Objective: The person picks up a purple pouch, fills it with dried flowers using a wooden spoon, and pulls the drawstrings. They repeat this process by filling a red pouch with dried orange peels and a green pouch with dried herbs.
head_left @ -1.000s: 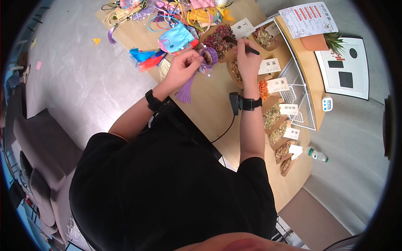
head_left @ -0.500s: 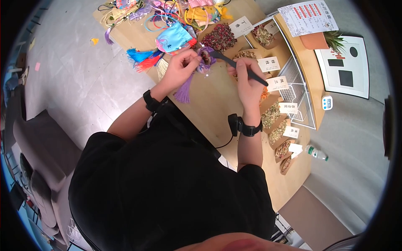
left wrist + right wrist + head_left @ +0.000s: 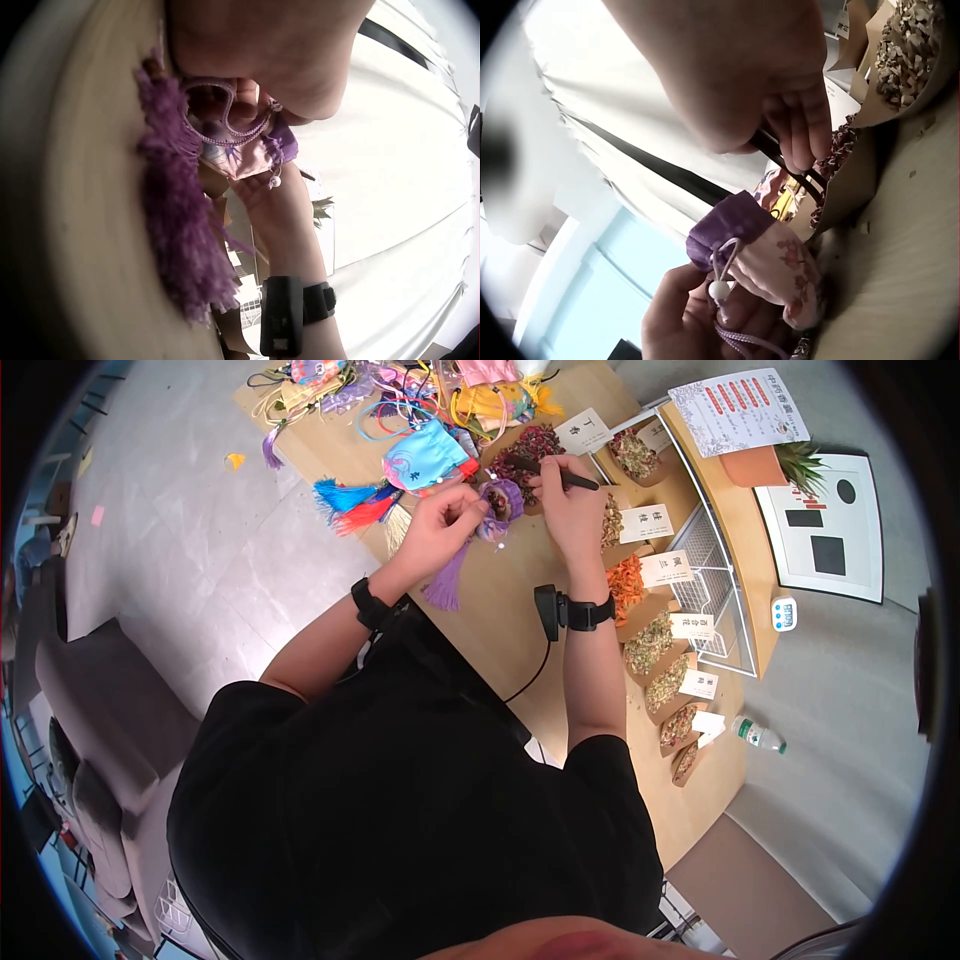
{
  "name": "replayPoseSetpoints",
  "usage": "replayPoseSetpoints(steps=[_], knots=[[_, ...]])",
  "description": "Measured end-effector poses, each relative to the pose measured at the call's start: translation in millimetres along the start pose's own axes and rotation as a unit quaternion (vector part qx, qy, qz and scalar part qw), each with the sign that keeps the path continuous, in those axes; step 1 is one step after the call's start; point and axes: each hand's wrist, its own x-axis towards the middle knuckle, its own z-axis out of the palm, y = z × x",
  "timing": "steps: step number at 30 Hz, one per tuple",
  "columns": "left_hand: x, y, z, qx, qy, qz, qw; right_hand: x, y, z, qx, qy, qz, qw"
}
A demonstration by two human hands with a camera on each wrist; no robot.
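My left hand [image 3: 440,532] pinches the rim of a small purple and pale pink drawstring pouch [image 3: 769,259], its mouth gaping upward in the head view. Dark bits show inside the pouch. From it hang a purple tassel [image 3: 443,584] and a lilac cord [image 3: 225,112] with a white bead [image 3: 718,290]. My right hand [image 3: 573,510] grips black tweezers [image 3: 801,174], fingers curled round the shaft. Their tips reach into the dark red dried flowers [image 3: 535,445] in a brown paper tray [image 3: 853,184], just beyond the pouch.
More paper trays of dried herbs run along the right, including orange petals [image 3: 626,585], with label cards [image 3: 667,568] behind. Several colourful pouches, one of them light blue [image 3: 425,457], lie at the far left. A wooden shelf [image 3: 720,490] with a wire rack borders the right side.
The tweezers were at the flowers, then over the pouch's mouth half a second ago, and are back at the flowers. My left hand stays at the pouch.
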Motion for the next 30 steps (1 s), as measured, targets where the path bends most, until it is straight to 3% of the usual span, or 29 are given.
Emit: replayPoseSetpoints(steps=[9, 13, 16, 19, 22, 23, 30], knots=[[0, -4, -3, 0.015, -0.012, -0.005, 1.0, -29, -30, -31, 0.14, 0.045, -0.012, 0.989], [1, -5, 0, 0.004, 0.0, 0.004, 1.0, -50, -49, -41, 0.127, 0.001, -0.036, 0.991], [1, -5, 0, -0.004, -0.006, 0.002, 1.0, -46, -52, -33, 0.119, 0.039, 0.005, 0.992], [0, -2, -1, 0.002, -0.007, 0.002, 1.0, -29, -39, -19, 0.02, 0.036, -0.029, 0.999], [-1, -1, 0, 0.0, -0.007, -0.002, 1.0, -20, -36, -7, -0.065, -0.041, -0.035, 0.996], [0, -1, 0, -0.003, -0.005, -0.005, 1.0, -16, -24, -1, -0.036, -0.046, -0.085, 0.995], [0, -5, -1, 0.003, -0.003, 0.005, 1.0, -18, -11, -26, -0.121, 0.001, -0.05, 0.991]])
